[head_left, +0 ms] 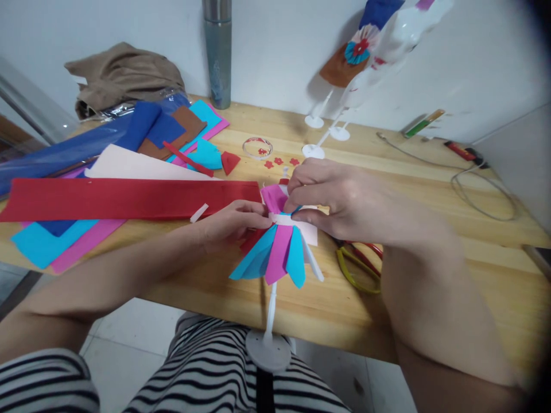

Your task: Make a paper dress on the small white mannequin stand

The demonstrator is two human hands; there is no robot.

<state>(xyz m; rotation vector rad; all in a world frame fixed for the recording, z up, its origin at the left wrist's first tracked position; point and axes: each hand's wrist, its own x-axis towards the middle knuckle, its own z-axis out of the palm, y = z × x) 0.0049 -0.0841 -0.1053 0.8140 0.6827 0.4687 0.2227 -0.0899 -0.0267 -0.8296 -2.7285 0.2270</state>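
We can read no text, label, brand or number here. The faint marking on the grey-green bottle is too blurred for us to make out.

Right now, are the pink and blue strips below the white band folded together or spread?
Spread: the strips fan outward below the white band, with their pointed lower tips apart.

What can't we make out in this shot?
All in the head view:
Red-yellow tool: working end covered by right hand; type unclear.
White band: far side faces away, hidden by the band itself.
Bottle: top cut off by upper edge.
Dark item: cut off by right edge; unidentifiable.
Red flowers: too small to tell the material.
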